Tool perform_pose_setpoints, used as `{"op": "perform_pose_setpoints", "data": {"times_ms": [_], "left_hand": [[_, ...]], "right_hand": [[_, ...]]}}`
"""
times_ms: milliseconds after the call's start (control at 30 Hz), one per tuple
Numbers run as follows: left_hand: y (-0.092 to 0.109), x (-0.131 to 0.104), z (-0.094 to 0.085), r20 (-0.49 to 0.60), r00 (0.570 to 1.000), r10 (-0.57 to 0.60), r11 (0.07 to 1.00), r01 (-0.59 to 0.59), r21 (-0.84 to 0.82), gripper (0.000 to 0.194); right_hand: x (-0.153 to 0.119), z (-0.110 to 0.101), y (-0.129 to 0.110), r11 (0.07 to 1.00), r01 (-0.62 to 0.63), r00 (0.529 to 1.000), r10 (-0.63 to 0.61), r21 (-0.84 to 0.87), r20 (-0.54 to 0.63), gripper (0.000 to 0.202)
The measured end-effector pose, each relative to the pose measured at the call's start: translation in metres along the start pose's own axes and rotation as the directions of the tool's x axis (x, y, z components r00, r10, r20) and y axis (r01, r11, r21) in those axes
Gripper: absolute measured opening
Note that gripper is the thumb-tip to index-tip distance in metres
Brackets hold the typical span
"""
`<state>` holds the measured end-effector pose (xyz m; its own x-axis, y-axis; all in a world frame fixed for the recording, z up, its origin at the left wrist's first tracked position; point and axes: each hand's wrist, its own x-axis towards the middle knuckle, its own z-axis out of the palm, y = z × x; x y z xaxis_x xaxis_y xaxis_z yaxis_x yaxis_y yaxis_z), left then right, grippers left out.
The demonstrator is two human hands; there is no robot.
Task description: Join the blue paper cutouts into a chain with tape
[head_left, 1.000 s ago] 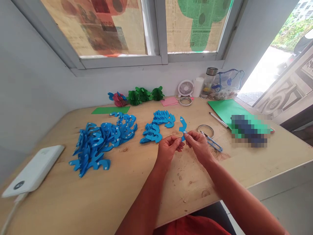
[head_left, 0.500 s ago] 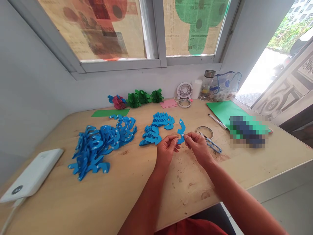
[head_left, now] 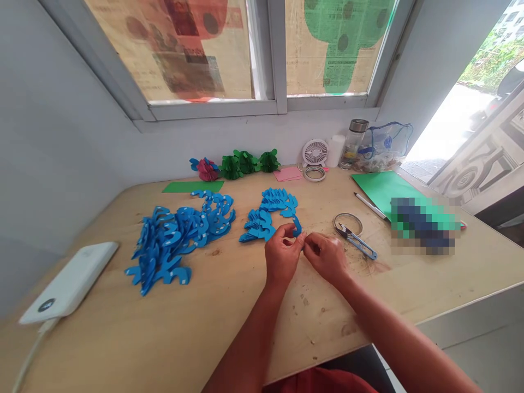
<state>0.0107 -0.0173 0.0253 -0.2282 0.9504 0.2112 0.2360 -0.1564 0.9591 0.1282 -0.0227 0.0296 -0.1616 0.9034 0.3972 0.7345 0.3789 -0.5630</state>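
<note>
My left hand (head_left: 283, 255) pinches a curved blue paper piece (head_left: 297, 225), whose upper end shows above the fingers. My right hand (head_left: 327, 256) is closed, its fingertips meeting the left thumb at the piece's lower end. What the right fingers grip is hidden between the hands. Just behind my left hand lie two fanned stacks of wavy blue paper cut-outs, a near stack (head_left: 257, 224) and a far stack (head_left: 279, 200). A large heap of similar blue cut-outs (head_left: 176, 232) with small white patches spreads to the left. Thread snips (head_left: 358, 243) rest beside a tape roll (head_left: 347, 216) to the right.
Along the wall stand green paper flowers (head_left: 246, 162), a pink one (head_left: 208, 170), a small fan (head_left: 315, 152) and a glass bottle (head_left: 354, 144). Green sheets (head_left: 376, 185) and a pen (head_left: 370, 206) lie right. A white power bank (head_left: 71, 281) with a cable sits left.
The blue piece has turned and sunk lower between my hands, with less of it showing. My right fingers have closed in against the left thumb. The whole view has shifted slightly.
</note>
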Motion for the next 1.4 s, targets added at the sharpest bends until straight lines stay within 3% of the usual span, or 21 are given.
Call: {"op": "perform_pose_setpoints", "data": {"times_ms": [133, 300, 467, 600, 967, 1400], "left_hand": [[-0.001, 0.001, -0.001, 0.031, 0.999, -0.027, 1.0, 0.027, -0.003, 0.025], [-0.002, 0.002, -0.002, 0.055, 0.998, -0.04, 0.995, 0.044, -0.088, 0.028], [-0.003, 0.0, 0.0, 0.105, 0.994, -0.019, 1.0, 0.021, -0.013, 0.027], [-0.004, -0.003, 0.002, 0.161, 0.986, 0.04, 0.998, -0.046, 0.034, 0.02], [0.002, -0.006, 0.002, 0.23, 0.956, 0.181, 0.952, -0.23, 0.204, 0.015], [0.0, -0.006, 0.003, 0.235, 0.957, 0.167, 0.964, -0.208, 0.164, 0.014]], "right_hand": [[-0.001, 0.002, 0.0, 0.999, 0.019, 1.0, -0.019, -0.026, 0.014, 0.021], [0.003, -0.001, 0.005, 0.974, -0.082, 0.996, 0.072, 0.211, 0.054, 0.017], [0.009, -0.009, 0.009, 0.802, -0.279, 0.955, 0.291, 0.528, 0.064, 0.022], [0.012, -0.011, 0.009, 0.666, -0.369, 0.914, 0.386, 0.648, 0.123, 0.023], [0.013, -0.01, 0.013, 0.573, -0.428, 0.881, 0.436, 0.699, 0.182, 0.025], [0.013, -0.012, 0.01, 0.567, -0.407, 0.891, 0.418, 0.716, 0.176, 0.024]]}}
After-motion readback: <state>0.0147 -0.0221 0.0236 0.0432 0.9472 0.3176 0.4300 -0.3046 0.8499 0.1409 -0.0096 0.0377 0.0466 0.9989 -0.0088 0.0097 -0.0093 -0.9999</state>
